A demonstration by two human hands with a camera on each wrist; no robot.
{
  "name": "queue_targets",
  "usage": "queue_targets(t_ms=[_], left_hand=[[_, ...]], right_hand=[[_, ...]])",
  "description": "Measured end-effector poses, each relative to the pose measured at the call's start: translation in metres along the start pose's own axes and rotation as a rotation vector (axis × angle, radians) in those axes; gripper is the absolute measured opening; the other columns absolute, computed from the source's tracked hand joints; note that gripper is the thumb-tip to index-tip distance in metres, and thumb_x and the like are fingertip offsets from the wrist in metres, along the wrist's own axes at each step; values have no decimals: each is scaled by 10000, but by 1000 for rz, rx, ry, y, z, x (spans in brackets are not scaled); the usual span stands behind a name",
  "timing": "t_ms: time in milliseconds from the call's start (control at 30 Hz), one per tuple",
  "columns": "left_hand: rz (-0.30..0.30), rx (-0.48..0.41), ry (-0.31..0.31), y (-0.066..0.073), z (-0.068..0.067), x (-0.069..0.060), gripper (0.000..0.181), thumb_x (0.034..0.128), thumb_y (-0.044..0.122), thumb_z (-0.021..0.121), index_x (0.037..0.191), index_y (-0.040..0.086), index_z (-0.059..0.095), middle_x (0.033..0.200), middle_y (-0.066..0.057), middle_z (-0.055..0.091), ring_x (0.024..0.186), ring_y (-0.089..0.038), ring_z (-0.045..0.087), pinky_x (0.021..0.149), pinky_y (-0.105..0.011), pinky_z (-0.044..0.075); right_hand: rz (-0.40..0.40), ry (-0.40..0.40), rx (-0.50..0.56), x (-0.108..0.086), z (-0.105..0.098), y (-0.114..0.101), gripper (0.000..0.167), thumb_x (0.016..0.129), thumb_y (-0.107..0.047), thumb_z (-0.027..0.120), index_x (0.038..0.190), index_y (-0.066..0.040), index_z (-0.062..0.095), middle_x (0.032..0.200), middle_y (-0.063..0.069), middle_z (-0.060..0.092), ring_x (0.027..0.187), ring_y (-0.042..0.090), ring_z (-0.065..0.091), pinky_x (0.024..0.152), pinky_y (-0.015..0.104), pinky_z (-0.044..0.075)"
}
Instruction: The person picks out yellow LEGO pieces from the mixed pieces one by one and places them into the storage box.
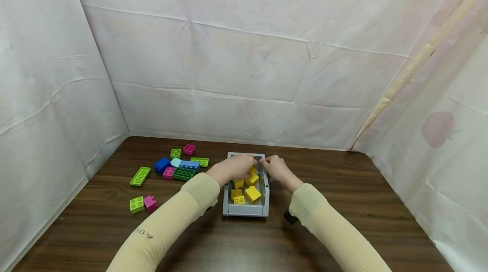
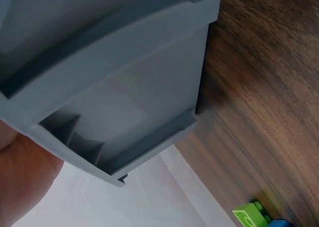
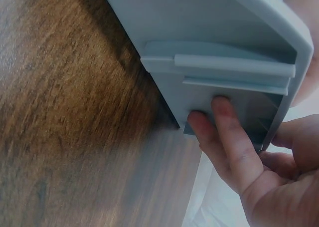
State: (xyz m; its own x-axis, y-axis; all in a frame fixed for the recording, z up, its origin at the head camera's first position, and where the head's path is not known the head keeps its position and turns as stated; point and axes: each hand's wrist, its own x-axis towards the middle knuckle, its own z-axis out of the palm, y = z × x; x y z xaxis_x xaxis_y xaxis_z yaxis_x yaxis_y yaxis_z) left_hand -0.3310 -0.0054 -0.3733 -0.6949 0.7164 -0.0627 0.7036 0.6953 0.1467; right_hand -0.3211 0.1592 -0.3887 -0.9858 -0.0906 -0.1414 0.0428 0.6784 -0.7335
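Observation:
A grey box point(image 1: 247, 209) stands on the table with several yellow bricks point(image 1: 253, 195) inside. My left hand point(image 1: 236, 167) reaches over its left wall into the far part, close to the yellow bricks there. Its fingertips are hidden, so whether it holds a brick does not show. In the left wrist view only part of that hand shows beyond the box's wall point(image 2: 124, 97). My right hand point(image 1: 279, 169) grips the box's right wall near the far corner. In the right wrist view two fingers point(image 3: 234, 137) press flat on the outer side, with the thumb at the rim.
Left of the box lie loose bricks: a dark green brick point(image 1: 184, 173), a light blue brick point(image 1: 189, 165), a blue brick point(image 1: 162, 165), several lime bricks point(image 1: 140, 176) and pink bricks point(image 1: 150, 203). Pale curtains point(image 1: 244, 73) rise behind and beside the wooden table point(image 1: 335, 170).

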Motion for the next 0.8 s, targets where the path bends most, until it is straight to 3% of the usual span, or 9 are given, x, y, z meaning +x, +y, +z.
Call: queue_targets(t_ms=[300, 600, 800], left_hand=[[-14, 11, -12, -1, -1, 1, 319, 885, 152, 666, 1196, 85, 641, 1134, -48, 641, 945, -128, 611, 805, -262, 526], [-30, 34, -33, 2, 0, 1, 355, 869, 161, 687, 1215, 101, 629, 1152, -38, 632, 1001, -146, 613, 825, -269, 526], [-35, 10, -40, 1, 0, -1, 381, 864, 169, 693, 1232, 103, 620, 1176, -35, 624, 1030, -147, 605, 860, -283, 520]], right_hand=[[0, -6, 4, 0, 0, -1, 376, 1000, -286, 465, 819, 1, 628, 669, 77, 529, 600, 177, 614, 586, 347, 573], [14, -22, 14, 1, -2, 0, 352, 997, -277, 472, 921, 10, 661, 764, 100, 585, 671, 178, 640, 612, 361, 578], [25, -55, 2, 1, -5, -1, 359, 994, -287, 481, 990, 21, 666, 673, 48, 468, 665, 189, 637, 618, 361, 579]])
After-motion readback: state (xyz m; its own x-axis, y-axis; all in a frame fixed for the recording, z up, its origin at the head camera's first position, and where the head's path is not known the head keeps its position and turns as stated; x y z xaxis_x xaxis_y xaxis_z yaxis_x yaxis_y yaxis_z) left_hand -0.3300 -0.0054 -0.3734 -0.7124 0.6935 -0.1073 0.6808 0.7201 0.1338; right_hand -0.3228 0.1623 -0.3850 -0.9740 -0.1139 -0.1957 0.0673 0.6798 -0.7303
